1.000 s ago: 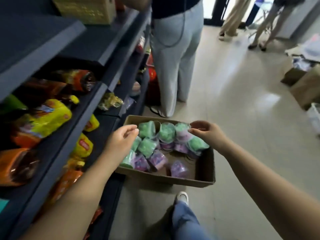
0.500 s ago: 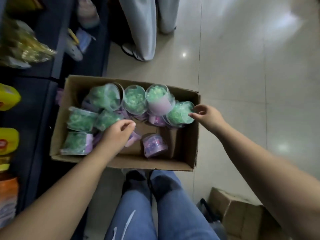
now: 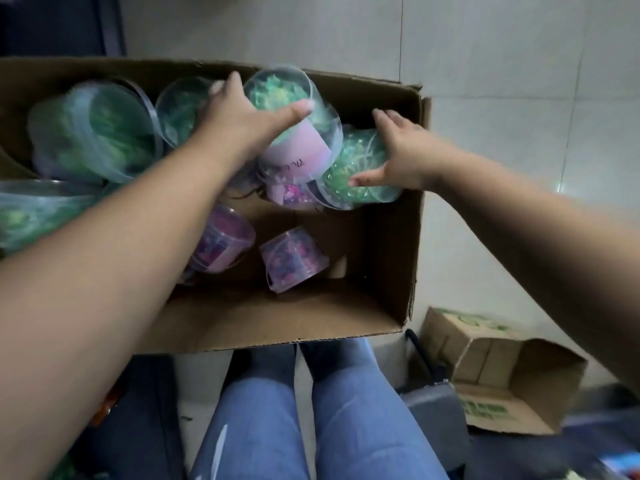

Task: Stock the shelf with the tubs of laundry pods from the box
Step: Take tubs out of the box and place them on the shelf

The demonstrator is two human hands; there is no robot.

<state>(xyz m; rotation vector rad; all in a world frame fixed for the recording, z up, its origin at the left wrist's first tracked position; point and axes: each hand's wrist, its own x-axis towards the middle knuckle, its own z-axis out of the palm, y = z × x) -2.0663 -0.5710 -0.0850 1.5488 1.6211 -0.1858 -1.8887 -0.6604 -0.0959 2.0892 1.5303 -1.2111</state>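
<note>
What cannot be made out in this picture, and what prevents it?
Head view:
- Label writing on the labelled tub in the left hand: blurred, unreadable.
- Green tubs at left: motion-blurred; lowest one cut by the frame edge, covered by the left forearm.
- Purple tub: partly behind the left forearm.
- Small box print: blurred.

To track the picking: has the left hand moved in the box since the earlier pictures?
Yes. The left hand went from the middle of the cardboard box to its far wall, gripping a tub of green laundry pods.

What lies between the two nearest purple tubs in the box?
Only bare cardboard of the box separates the left purple tub and the right purple tub, in the head view.
</note>
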